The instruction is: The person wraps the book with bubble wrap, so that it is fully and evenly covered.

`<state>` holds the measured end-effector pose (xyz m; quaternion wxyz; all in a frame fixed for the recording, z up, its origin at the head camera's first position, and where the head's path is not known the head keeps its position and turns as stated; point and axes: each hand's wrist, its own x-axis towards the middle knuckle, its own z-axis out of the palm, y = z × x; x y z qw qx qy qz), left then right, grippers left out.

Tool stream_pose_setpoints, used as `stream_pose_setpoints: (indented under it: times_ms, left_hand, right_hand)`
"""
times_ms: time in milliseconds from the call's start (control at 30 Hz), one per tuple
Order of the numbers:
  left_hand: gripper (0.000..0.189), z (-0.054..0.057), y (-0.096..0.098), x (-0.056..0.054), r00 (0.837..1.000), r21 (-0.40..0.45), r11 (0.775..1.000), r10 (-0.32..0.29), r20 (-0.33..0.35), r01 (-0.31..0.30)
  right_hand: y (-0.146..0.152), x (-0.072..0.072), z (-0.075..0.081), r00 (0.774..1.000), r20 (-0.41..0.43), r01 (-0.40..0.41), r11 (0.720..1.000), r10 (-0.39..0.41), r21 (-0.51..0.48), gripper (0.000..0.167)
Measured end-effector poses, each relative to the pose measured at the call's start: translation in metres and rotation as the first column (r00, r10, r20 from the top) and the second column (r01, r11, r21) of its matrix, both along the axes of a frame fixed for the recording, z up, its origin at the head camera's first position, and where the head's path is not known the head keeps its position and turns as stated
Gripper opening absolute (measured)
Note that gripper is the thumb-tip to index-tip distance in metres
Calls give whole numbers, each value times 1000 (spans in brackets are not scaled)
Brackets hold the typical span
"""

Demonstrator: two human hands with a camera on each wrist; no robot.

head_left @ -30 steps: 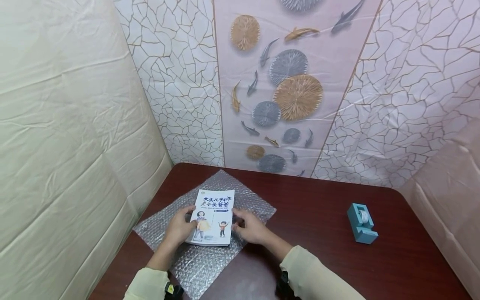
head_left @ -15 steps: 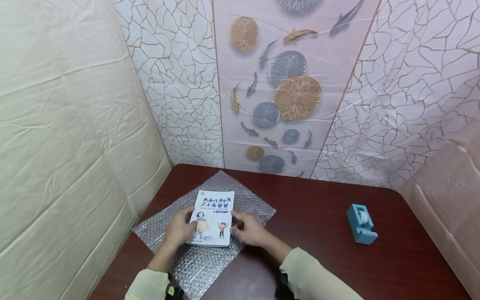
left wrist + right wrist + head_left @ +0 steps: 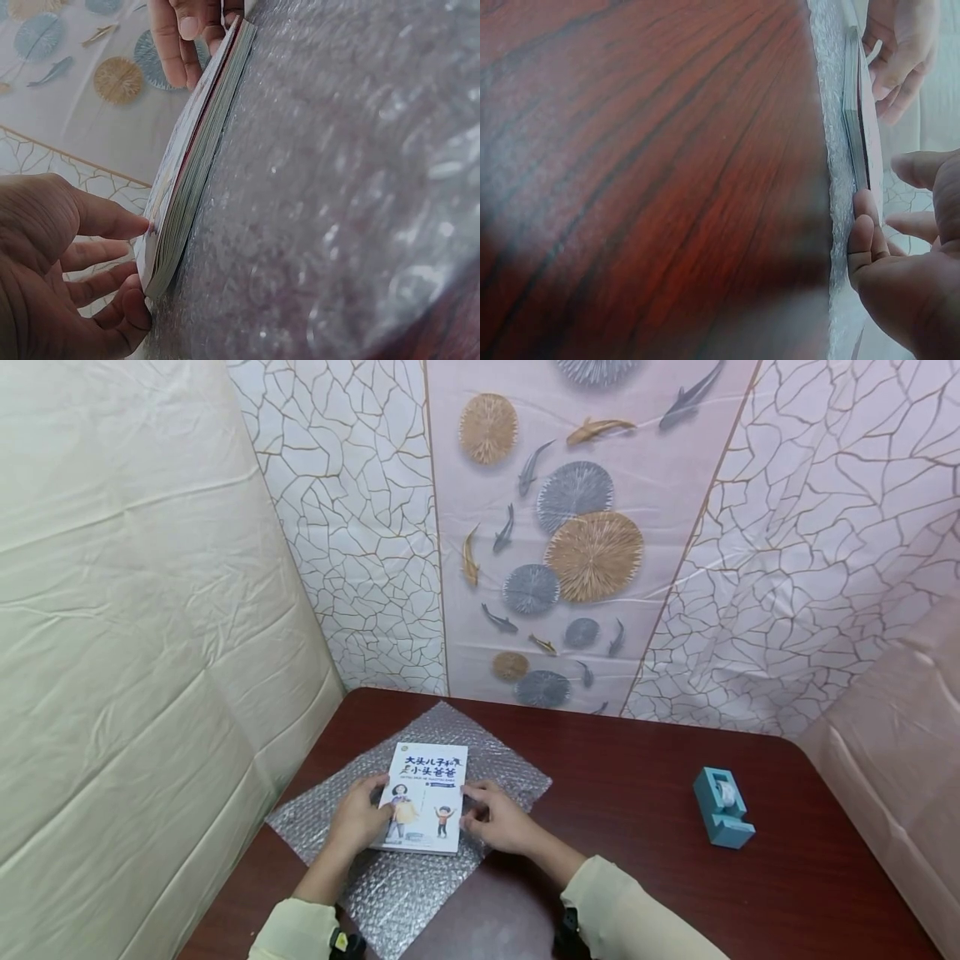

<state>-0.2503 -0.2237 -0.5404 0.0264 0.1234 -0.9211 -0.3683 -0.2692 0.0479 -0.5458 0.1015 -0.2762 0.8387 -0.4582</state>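
Note:
A white paperback book (image 3: 423, 797) with a cartoon cover and Chinese lettering lies flat on a sheet of bubble wrap (image 3: 408, 889). My left hand (image 3: 360, 814) holds its left side, the thumb on the cover and fingers at the edge, as the left wrist view shows. On the opposite side, my right hand (image 3: 501, 817) rests against the book's edge. In the right wrist view, the fingertips (image 3: 861, 229) touch that edge, while the thumb stands apart from the cover. A dark red line runs between the cover and the page block (image 3: 206, 150).
A light blue tape dispenser (image 3: 723, 810) with a roll of tape stands at the right of the dark red wooden table (image 3: 622, 827). Quilted cream padding (image 3: 172, 693) borders the left side. A patterned cloth (image 3: 555, 543) hangs behind the table.
The book and both hands stay nearly in place. The right hand's thumb and fingers shift very slightly at the book's edge. The bubble wrap and tape dispenser have not moved.

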Motion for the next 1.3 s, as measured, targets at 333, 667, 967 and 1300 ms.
stream_pose_setpoints:
  times_ms: [333, 667, 967, 1300]
  left_hand:
    - [53, 1, 2, 2, 1000, -33, 999, -8, 9, 8]
    - [53, 1, 2, 2, 1000, -36, 999, -13, 18, 14]
    - [54, 1, 3, 1, 1000, -47, 999, -25, 7, 25]
    - [56, -1, 0, -3, 999, -73, 997, -35, 21, 37]
  right_hand:
    - [-3, 1, -6, 994, -107, -8, 997, 16, 77, 68]
    - [-4, -1, -26, 930, -364, 35, 974, 50, 223, 69]
    - [-4, 9, -10, 937, -350, 111, 927, 24, 359, 62]
    - [-2, 10, -17, 927, -363, 80, 902, 89, 425, 61]
